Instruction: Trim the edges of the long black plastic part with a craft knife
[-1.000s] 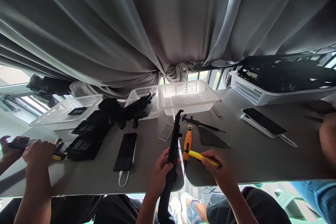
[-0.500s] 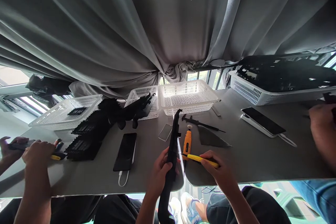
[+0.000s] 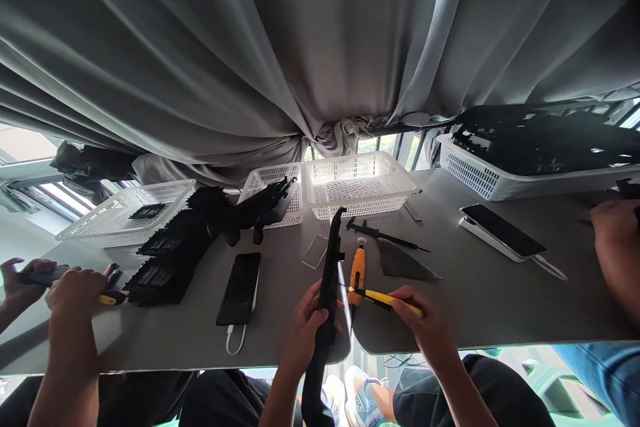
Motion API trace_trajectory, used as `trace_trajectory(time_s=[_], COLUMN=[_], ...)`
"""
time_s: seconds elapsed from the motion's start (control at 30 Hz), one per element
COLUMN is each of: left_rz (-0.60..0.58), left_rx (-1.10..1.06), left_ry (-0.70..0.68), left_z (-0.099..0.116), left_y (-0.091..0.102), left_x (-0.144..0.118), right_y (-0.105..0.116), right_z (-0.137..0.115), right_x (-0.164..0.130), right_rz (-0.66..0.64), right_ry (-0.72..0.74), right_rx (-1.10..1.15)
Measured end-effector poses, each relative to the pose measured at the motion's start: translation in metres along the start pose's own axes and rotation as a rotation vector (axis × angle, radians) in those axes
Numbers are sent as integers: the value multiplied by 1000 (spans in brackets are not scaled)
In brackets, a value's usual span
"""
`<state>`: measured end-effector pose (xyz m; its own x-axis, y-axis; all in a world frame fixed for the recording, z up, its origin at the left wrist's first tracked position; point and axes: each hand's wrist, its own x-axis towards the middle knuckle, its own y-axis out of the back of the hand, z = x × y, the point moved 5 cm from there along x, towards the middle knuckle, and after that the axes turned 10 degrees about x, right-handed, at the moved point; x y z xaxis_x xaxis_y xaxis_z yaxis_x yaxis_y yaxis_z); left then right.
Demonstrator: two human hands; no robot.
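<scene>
My left hand (image 3: pixel 305 320) is wrapped round a long black plastic part (image 3: pixel 327 293), which stands tilted over the table's front edge. In my right hand (image 3: pixel 420 320) is a yellow utility knife (image 3: pixel 383 297), its dark tip pointing left and a little apart from the black part. Behind the knife tip lies an orange rotary tool (image 3: pixel 357 272) with a small pale disc on its end. A dark caliper (image 3: pixel 385 233) and a grey triangular piece (image 3: pixel 405 262) rest just beyond it. To the left of the black part is a small thin rectangular plate (image 3: pixel 315 252).
White baskets (image 3: pixel 360 207) stand along the back. Black parts fill the right-hand basket (image 3: pixel 470 173), and more black parts (image 3: pixel 175 253) are stacked at left. Phones (image 3: pixel 239 290) lie on both sides. Other people's hands (image 3: pixel 75 290) work at left and right. A gap divides the tables.
My right hand has drawn the utility knife slightly to the right, away from the black part. My left hand and the part have hardly moved.
</scene>
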<state>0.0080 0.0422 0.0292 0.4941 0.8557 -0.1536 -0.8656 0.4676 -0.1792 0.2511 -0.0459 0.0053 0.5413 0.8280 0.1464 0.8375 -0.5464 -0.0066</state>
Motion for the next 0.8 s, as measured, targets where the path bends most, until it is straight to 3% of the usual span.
trace_trajectory(time_s=[0.27,0.57,0.67,0.8], left_rz=[-4,-87,-84,-62], left_rx=[-15,-35,-11,24], left_ry=[0,100,63,19], left_z=[1,-5,-8,-5], left_y=[2,4,5,1], left_x=[2,3,3,-1], right_y=[-16,-10,-12,-22], right_z=[-19,-7,-7,-10], right_x=[-8,3,3,-1], right_rz=[-45,-47,-33,-138], right_ry=[-30,-21,-6,-18], right_rx=[0,-108,-127,-191])
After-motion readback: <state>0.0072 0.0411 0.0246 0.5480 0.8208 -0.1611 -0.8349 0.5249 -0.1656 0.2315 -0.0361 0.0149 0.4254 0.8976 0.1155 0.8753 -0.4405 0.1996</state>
